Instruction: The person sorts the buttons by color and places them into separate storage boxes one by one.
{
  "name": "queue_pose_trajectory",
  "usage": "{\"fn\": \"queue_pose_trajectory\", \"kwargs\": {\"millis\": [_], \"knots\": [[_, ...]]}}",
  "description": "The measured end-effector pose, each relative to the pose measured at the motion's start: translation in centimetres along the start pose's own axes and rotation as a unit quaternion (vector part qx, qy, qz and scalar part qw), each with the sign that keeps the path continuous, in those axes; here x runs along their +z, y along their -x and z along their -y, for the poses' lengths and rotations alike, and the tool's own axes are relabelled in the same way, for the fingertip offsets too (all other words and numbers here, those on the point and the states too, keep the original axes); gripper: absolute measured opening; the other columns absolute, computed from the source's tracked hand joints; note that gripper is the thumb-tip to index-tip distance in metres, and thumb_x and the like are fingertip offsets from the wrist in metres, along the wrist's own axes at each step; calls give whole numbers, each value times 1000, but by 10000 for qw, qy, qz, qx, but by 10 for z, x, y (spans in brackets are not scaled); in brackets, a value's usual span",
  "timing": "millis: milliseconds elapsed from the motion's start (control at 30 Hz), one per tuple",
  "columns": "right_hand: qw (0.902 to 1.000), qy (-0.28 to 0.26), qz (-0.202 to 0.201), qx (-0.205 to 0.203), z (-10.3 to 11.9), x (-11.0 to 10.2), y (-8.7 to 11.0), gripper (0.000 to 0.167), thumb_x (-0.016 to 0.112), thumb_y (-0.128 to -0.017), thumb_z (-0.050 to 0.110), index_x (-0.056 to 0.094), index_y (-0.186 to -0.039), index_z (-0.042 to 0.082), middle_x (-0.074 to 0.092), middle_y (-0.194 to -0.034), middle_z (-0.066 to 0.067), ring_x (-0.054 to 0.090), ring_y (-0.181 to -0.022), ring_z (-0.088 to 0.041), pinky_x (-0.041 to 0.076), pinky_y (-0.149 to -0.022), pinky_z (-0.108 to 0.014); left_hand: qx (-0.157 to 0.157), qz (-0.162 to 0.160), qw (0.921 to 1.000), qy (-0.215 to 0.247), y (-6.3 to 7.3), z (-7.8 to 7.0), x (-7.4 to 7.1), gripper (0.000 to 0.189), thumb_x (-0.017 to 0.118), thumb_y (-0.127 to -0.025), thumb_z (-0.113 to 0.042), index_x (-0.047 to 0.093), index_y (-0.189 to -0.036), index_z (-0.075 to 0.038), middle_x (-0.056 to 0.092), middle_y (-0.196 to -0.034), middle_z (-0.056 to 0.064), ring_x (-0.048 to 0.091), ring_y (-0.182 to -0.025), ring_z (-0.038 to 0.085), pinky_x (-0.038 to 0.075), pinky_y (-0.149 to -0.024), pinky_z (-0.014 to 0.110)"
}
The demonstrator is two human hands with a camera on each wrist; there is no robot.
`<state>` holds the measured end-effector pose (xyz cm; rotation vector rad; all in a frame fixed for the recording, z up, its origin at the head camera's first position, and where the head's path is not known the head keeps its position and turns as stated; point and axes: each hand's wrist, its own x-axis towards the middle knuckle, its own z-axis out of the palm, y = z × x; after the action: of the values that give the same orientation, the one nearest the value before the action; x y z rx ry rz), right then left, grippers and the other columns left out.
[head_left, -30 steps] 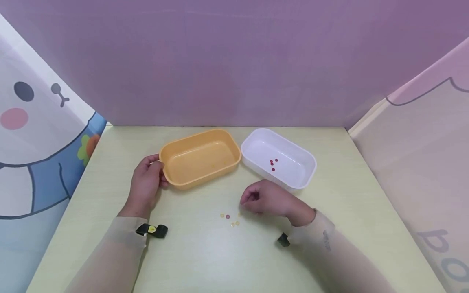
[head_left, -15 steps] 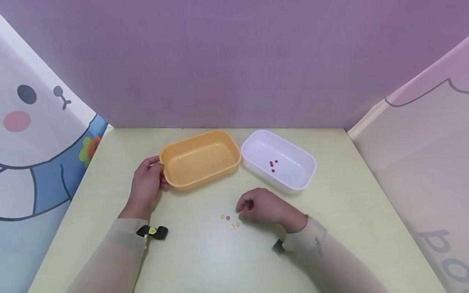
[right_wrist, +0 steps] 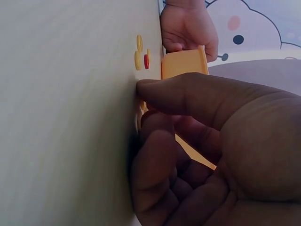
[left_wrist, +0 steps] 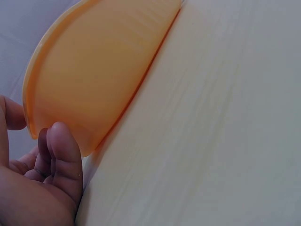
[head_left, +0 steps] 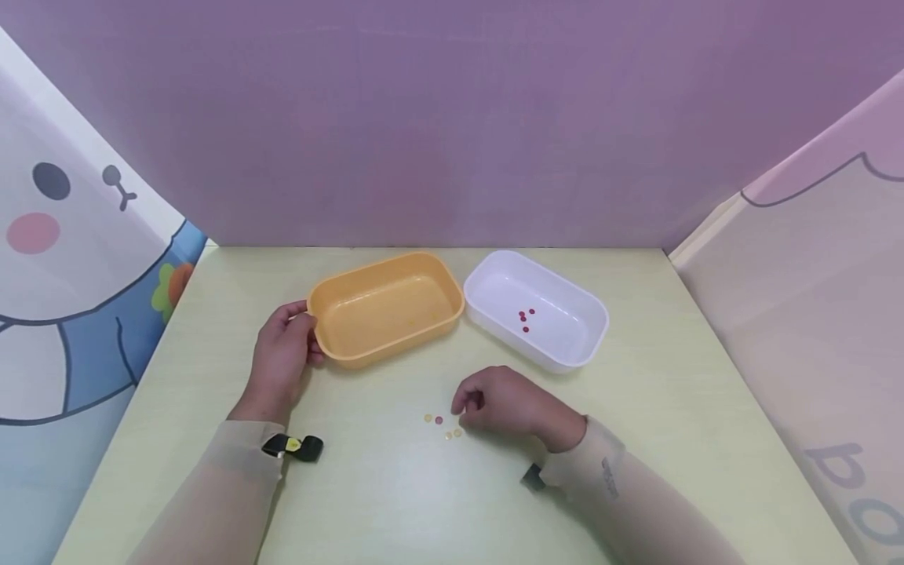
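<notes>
My left hand [head_left: 281, 353] holds the left end of an orange plastic tub [head_left: 374, 314], its fingers around the rim in the left wrist view. My right hand [head_left: 519, 404] is low at the tabletop, right of a small group of buttons. In the right wrist view its thumb and forefinger close around a small yellow button [right_wrist: 143, 106], partly hidden by them. Beyond the thumb lie a red button [right_wrist: 146, 61] and yellow buttons [right_wrist: 138, 60]. The head view shows this red button among three loose yellow buttons [head_left: 428, 418].
A white tub [head_left: 565, 326] stands against the orange tub's right end, with several red buttons [head_left: 526, 329] inside. Faint yellow buttons [head_left: 434, 316] lie in the orange tub. A purple wall [head_left: 452, 141] rises behind the pale table [head_left: 381, 502]; printed panels flank it.
My right hand has moved down and left from beside the white tub, covering a yellow button that was visible on the table. My left hand and both tubs have stayed put.
</notes>
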<state>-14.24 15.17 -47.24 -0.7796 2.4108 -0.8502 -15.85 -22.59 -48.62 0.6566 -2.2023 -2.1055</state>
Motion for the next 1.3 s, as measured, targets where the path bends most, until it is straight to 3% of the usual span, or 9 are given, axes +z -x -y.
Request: {"fn": "queue_pose_trajectory", "kwargs": {"millis": [733, 1300], "knots": [[9997, -26, 82, 222, 8, -3, 2, 17, 84, -96, 12, 82, -92, 28, 65, -75, 14, 62, -80, -8, 54, -81, -29, 23, -19, 9997, 246, -2, 2, 1, 45, 52, -114, -20, 53, -157, -11, 65, -91, 1, 64, -70, 11, 62, -59, 26], [9994, 3, 2, 353, 6, -3, 1, 17, 87, -94, 15, 79, -92, 30, 66, -76, 13, 63, -81, -8, 54, -82, -30, 5, -35, 9998, 188, -2, 2, 0, 45, 52, -114, -22, 52, -158, -12, 66, -93, 1, 64, -70, 11, 63, -60, 27]]}}
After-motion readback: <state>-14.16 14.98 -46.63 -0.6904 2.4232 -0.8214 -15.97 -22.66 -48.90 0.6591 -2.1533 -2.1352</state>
